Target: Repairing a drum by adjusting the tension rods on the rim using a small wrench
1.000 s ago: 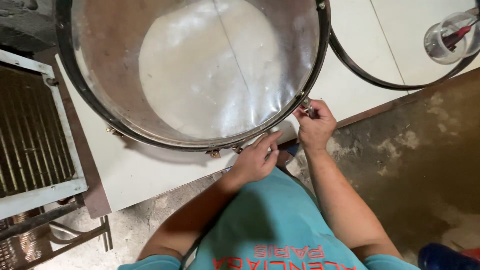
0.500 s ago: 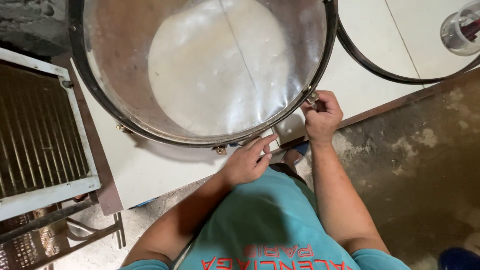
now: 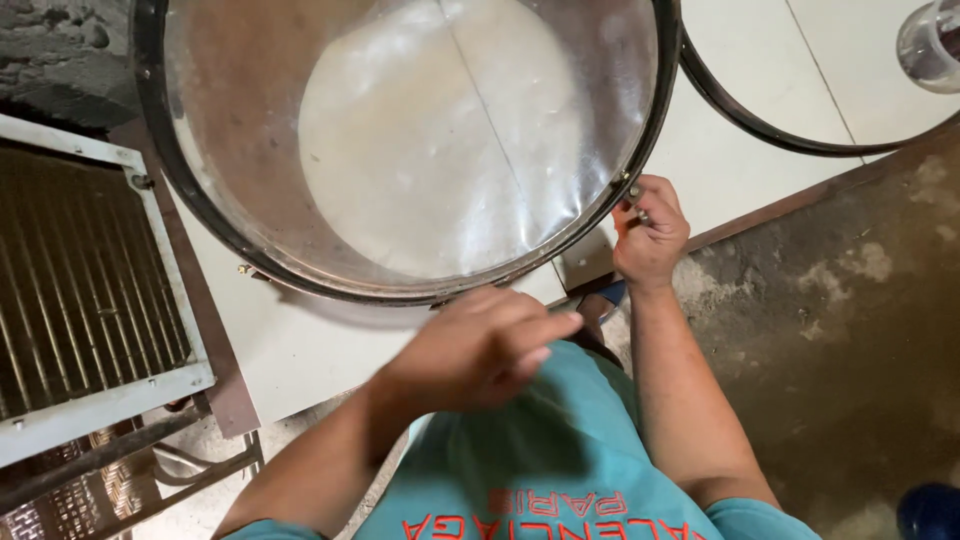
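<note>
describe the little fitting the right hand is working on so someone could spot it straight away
Start at the big round drum shell with the black hoop on the white table. Follow its rim to the near right side, where the right hand pinches it. The small metal lug there is the only rim fitting with fingers on it.

A metal grille (image 3: 80, 290) in a white frame is seen at the left, past the edge of the white surface (image 3: 300, 350). A black hoop (image 3: 770, 135) is laid flat on that surface. A clear plastic jar (image 3: 930, 45) is seen in the top right corner. A stained concrete floor (image 3: 850, 330) is spread out at the right.
</note>
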